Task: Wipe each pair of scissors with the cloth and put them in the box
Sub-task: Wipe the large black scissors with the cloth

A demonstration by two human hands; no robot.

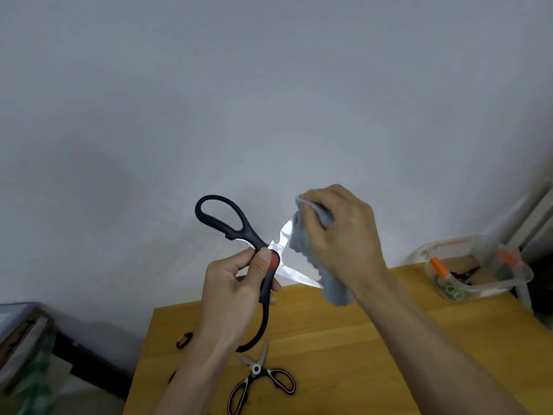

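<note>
Gripping the black scissors (pixel 236 253) at the pivot, my left hand (pixel 236 289) pinches one handle while my right hand (pixel 341 235) curls the grey cloth (pixel 302 235) round the upper blade at mid-frame. That blade runs up-right from my left grip; its tip seems hidden under cloth. Box (pixel 478 265) sits right, on the table (pixel 359 339).

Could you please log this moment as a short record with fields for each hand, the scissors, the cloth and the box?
left hand: grips black-handled scissors near the pivot, blades spread open
right hand: holds grey cloth wrapped on the upper blade
scissors waiting: one closed pair lying on the wooden table
box: clear plastic, at the table's far right corner, already holding several items, apparently scissors
stage: wiping under way, the held pair not yet boxed
</note>
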